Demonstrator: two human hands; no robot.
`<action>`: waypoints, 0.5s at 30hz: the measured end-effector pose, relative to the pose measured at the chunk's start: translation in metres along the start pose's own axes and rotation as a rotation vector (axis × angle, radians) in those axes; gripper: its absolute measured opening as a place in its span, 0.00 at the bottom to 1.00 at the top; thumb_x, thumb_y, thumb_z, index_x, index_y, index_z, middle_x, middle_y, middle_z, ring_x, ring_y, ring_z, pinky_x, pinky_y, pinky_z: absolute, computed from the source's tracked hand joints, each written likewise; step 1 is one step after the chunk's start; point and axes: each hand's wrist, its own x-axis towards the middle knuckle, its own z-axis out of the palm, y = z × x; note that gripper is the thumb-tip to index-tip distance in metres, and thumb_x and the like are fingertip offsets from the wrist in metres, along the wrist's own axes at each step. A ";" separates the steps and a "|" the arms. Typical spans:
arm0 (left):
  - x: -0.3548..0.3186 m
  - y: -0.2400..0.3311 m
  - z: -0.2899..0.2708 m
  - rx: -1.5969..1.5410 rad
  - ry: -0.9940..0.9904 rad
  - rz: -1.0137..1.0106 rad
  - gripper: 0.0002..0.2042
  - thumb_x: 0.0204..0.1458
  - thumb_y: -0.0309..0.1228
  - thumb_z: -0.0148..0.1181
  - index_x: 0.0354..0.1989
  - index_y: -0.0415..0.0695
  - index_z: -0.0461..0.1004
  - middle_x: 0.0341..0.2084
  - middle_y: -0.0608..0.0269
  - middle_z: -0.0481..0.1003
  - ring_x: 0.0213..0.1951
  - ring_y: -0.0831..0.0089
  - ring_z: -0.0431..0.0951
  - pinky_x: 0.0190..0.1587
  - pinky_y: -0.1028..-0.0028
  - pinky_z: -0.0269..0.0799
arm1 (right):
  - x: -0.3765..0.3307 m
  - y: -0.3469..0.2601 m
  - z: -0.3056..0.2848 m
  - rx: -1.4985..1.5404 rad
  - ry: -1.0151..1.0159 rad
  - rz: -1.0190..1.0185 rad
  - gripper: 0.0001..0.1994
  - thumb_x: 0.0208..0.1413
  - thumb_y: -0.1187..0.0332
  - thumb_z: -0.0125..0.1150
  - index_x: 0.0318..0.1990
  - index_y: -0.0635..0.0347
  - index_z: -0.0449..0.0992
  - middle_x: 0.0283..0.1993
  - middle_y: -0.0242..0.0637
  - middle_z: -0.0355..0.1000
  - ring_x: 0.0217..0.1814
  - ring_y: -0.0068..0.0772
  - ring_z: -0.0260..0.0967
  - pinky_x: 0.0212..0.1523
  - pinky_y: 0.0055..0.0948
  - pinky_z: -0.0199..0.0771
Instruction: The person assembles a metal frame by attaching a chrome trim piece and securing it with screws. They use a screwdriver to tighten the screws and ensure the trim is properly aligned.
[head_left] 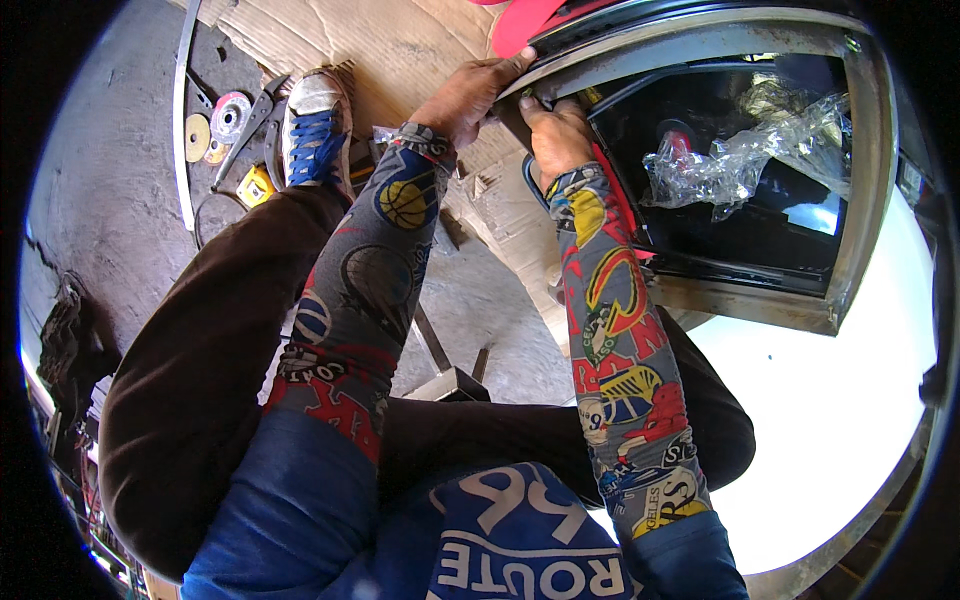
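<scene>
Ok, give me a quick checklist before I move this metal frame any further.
1. Left hand on the metal frame corner: ok, fingers lie along its top edge.
2. Right hand on the same corner: ok, pressed against the inner edge.
3. Grip fully closed: cannot tell, fingertips hidden behind the frame.
4. Crumpled clear plastic inside the opening: not ok, lying loose.
5. Floor by the shoe: not ok, grinding discs and pliers lie there.
6. Cardboard under the frame: ok, spread flat.
</scene>
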 end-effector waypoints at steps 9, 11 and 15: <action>-0.002 0.009 -0.011 0.130 0.055 -0.026 0.19 0.63 0.45 0.55 0.50 0.41 0.77 0.38 0.64 0.80 0.36 0.77 0.78 0.42 0.74 0.75 | 0.002 0.009 0.000 -0.021 -0.010 -0.020 0.23 0.58 0.71 0.62 0.59 0.70 0.68 0.61 0.48 0.70 0.61 0.41 0.67 0.62 0.38 0.64; 0.005 0.007 -0.013 0.131 0.041 -0.005 0.17 0.63 0.43 0.55 0.49 0.42 0.77 0.36 0.65 0.80 0.35 0.77 0.78 0.41 0.75 0.75 | 0.004 0.010 0.001 -0.019 0.009 0.040 0.23 0.58 0.71 0.63 0.59 0.71 0.68 0.60 0.48 0.70 0.60 0.41 0.68 0.62 0.38 0.64; 0.006 0.001 -0.019 0.056 0.193 -0.002 0.14 0.63 0.36 0.51 0.49 0.42 0.77 0.33 0.65 0.80 0.34 0.75 0.78 0.38 0.75 0.74 | 0.009 0.008 -0.004 0.121 -0.072 0.115 0.23 0.56 0.71 0.63 0.58 0.71 0.69 0.59 0.47 0.71 0.58 0.41 0.69 0.61 0.37 0.64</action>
